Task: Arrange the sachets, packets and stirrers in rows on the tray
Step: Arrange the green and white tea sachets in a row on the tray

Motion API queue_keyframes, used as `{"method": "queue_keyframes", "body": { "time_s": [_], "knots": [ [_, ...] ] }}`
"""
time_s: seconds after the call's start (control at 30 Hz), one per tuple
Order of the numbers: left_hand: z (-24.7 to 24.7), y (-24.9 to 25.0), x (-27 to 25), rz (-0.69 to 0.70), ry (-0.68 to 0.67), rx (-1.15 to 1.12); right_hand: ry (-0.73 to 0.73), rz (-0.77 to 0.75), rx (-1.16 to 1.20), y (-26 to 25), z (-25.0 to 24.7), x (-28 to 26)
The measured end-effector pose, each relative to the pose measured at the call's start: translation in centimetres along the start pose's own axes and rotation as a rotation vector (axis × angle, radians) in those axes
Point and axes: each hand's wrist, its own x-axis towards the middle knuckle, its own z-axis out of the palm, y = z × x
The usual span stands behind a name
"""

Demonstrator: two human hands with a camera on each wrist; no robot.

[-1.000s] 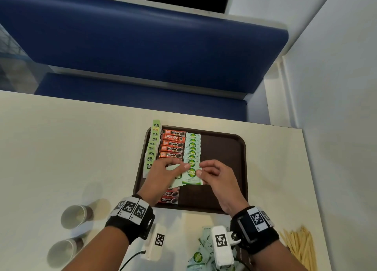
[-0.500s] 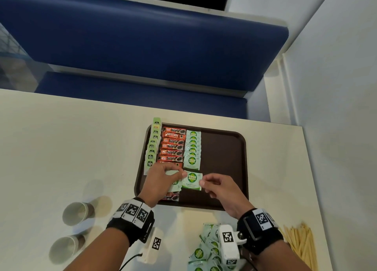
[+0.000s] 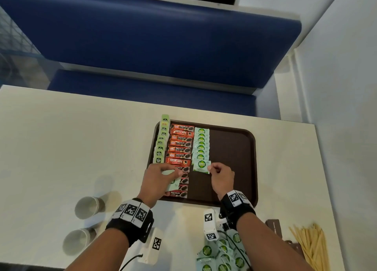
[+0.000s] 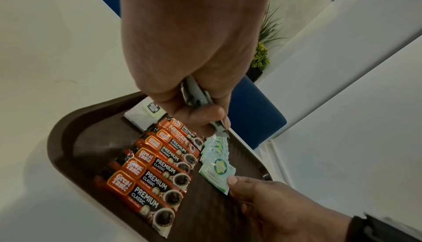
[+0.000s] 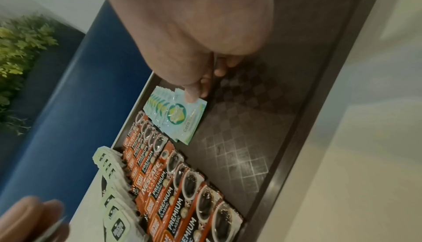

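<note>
Fingers of the right hand have just laid a Coco sachet onto the row's near end, pinching its corner; the left hand grips spare sachets, so the row grows.

Wrists: I wear black straps bearing white square-code tags.
Cameras: white boxes under each strap; bare forearms.

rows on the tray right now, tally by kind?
Tea bag row: 1
Coffee stick row: 1
Green sachet row: 1
Total: 3 rows on the tray
</note>
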Motion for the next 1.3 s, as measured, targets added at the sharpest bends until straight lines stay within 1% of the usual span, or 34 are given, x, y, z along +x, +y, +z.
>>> {"method": "queue_keyframes", "body": {
  "time_s": [0.13,0.4,0.57,0.73,1.03,1.3],
  "knots": [
    [-0.4,-0.2,0.0,-0.023,0.013,-0.003,0.063,0.013,-0.056,-0.6,-0.4,0.0],
    [-0.4,-0.8,-0.2,-0.019,0.013,-0.008,0.095,-0.016,-0.098,-0.9,0.2,0.2],
    [-0.4,-0.9,-0.1,-0.018,0.016,-0.005,0.111,-0.008,-0.125,-0.9,0.5,0.2],
    [-0.6,-0.8,-0.1,-0.01,0.018,-0.013,0.115,0.002,-0.124,-1.0,0.7,0.1],
    [-0.7,-0.8,-0.1,-0.041,0.012,-0.014,0.129,0.016,-0.122,-1.0,0.9,0.2],
    [-0.7,-0.7,0.0,-0.041,0.018,-0.013,0.148,-0.005,-0.052,-0.7,1.0,0.1]
  ]
}}
